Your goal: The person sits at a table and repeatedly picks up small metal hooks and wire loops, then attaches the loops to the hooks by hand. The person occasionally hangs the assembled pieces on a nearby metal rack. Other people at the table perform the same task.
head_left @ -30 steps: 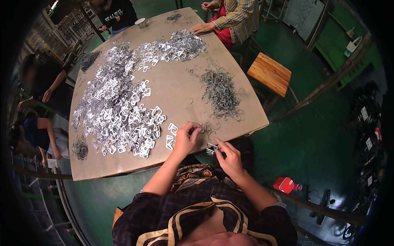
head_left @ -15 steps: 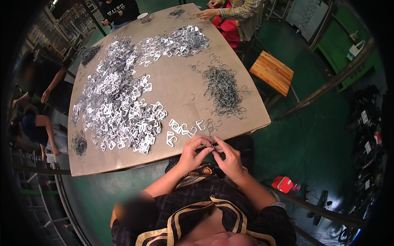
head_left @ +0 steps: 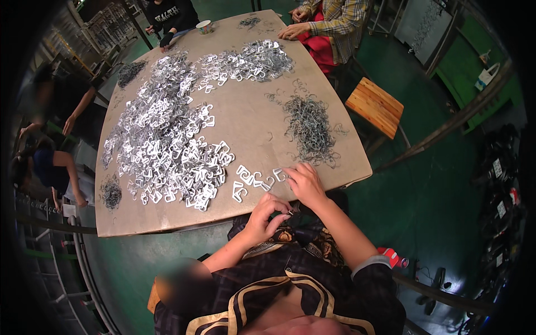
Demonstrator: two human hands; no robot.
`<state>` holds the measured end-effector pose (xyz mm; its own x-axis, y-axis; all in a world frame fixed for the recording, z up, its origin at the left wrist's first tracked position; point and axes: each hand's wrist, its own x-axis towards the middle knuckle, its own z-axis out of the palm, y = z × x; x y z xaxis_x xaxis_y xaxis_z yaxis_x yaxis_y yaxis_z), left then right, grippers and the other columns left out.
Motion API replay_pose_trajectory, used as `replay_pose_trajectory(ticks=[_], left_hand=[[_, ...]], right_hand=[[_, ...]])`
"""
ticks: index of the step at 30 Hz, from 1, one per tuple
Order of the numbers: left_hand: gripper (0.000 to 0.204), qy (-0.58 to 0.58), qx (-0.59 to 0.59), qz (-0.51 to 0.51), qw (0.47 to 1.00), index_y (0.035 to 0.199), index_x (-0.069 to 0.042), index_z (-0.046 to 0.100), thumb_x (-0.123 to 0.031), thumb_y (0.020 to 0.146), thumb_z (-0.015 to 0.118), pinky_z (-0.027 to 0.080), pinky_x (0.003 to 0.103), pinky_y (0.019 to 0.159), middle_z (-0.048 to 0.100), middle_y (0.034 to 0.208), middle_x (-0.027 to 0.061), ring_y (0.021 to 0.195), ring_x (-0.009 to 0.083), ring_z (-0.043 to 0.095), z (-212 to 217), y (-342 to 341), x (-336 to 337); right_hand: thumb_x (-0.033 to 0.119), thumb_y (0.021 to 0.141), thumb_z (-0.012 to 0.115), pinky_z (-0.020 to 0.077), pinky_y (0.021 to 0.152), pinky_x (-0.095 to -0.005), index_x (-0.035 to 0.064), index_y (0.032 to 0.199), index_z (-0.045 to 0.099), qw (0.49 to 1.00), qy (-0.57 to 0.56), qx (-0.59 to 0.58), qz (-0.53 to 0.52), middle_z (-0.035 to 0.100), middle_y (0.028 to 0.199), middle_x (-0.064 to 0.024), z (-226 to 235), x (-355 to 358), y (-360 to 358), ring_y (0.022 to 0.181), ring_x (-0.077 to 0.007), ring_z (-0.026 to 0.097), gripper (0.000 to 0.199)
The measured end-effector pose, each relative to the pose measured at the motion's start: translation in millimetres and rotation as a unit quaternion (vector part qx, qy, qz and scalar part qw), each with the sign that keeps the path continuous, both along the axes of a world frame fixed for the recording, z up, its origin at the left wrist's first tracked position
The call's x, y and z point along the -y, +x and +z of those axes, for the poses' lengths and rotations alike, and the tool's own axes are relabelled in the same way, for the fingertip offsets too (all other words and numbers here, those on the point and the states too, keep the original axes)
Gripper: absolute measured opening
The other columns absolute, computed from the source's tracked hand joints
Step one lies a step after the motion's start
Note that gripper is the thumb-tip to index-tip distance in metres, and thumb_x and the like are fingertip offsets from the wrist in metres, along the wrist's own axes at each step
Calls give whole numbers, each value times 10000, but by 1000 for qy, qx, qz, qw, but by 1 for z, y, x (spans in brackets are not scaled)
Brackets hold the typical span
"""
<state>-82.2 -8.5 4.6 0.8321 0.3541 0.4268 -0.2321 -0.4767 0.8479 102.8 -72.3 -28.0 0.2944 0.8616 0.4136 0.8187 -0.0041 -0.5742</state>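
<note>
1. The left hand hovers just off the near edge of the table, fingers curled in and pinched on a small metal piece at the fingertips. The piece is too small to make out its shape or which way its long axis runs.
2. The right hand rests on the table edge at about 1 o'clock from the left hand, close beside it. Its fingers are bent down onto the tabletop, touching the nearest of a few loose flat metal clips; whether it has hold of anything cannot be told.
3. Those loose clips lie in a short row running toward 9 o'clock from the right hand, flat on the surface, pointing in mixed directions.
4. No container is in use near the hands: the stock lies in bare heaps on the brown tabletop. A big heap of flat silver clips spreads at 10 to 11 o'clock from the hands, and a pile of thin wire springs sits at 12 o'clock, just beyond the right hand.
5. A paper cup stands at the far rim, at 11 o'clock; its contents cannot be seen.
6. Other people sit around the far and left sides, and a wooden stool stands off the table at 2 o'clock.
</note>
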Motion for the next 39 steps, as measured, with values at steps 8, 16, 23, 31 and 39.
replay_pose_trajectory(ticks=[8,16,23,31,39], left_hand=[[164,-25,-7,13,1000,928,-23,553,28,831,675,448,329,822,685,1012,129,872,220,559,0,-5,2],[150,-42,-14,44,998,915,-11,559,26,831,677,456,332,820,678,973,127,887,231,592,-5,-1,5],[137,-41,-24,107,993,885,-11,582,23,815,695,460,325,798,670,966,124,875,238,599,-10,6,11],[178,5,-31,120,992,871,-24,609,15,762,744,463,337,759,629,870,112,848,274,583,-12,18,21],[198,74,-58,76,993,885,-25,642,-20,741,778,483,348,732,644,844,108,813,277,608,-14,13,14]], right_hand=[[100,763,735,429,870,-427,39,980,678,990,-129,61,16,552,991,-123,-18,-43,0,1024,-308,537,233],[25,779,741,543,670,-358,-4,966,656,937,-199,-286,-5,675,896,-139,-1,-44,17,767,-279,687,208],[-38,874,645,579,640,-248,-51,1101,631,817,-55,-574,-7,664,873,-86,38,20,-7,750,-148,689,228],[11,845,698,550,674,-255,-34,996,687,919,23,-381,-94,723,808,-99,49,60,-41,715,-123,696,158],[-14,838,680,534,633,-307,-18,939,670,954,91,-271,-91,679,829,-122,46,69,-50,701,-224,680,102]])
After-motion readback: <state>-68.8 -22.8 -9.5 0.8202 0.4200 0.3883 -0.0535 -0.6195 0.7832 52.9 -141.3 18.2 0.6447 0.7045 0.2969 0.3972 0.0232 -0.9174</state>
